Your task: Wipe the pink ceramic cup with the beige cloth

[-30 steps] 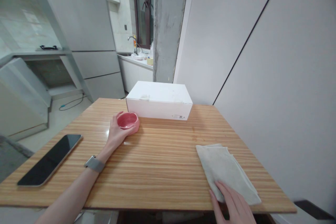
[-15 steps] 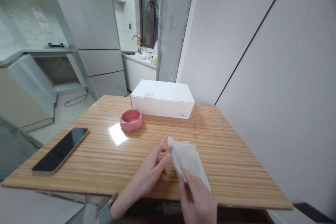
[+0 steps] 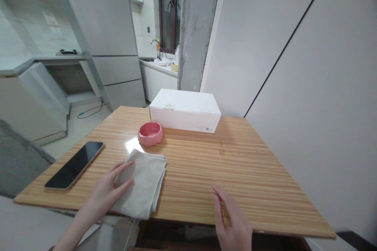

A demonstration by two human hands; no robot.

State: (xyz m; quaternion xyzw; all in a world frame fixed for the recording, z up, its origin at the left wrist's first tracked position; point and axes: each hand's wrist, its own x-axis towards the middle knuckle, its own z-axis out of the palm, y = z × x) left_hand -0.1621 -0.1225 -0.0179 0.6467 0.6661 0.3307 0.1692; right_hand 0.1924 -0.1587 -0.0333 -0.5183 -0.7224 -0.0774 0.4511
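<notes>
A folded light-grey cloth (image 3: 143,182) lies at the front of the wooden table, left of the middle, its near edge reaching the table's front edge. My left hand (image 3: 113,186) rests on the cloth's left side, with thumb and forefinger spread apart over the fabric; its other fingers are partly hidden. Well to the right of the cloth, my right hand (image 3: 231,215) hovers near the front edge, thumb and forefinger brought together with nothing visible between them. Beyond the cloth stands a pink faceted bowl (image 3: 150,139).
A white box (image 3: 185,117) sits at the back of the wooden table (image 3: 250,172). A dark-screened phone (image 3: 75,166) lies near the left edge. Below the front edge is an open drawer space (image 3: 171,235). A white wall (image 3: 309,106) runs along the right.
The cloth has gone from right of the middle to the left and lies more spread out. My left hand moved left with it. My right hand has let go of it and moved slightly right.
</notes>
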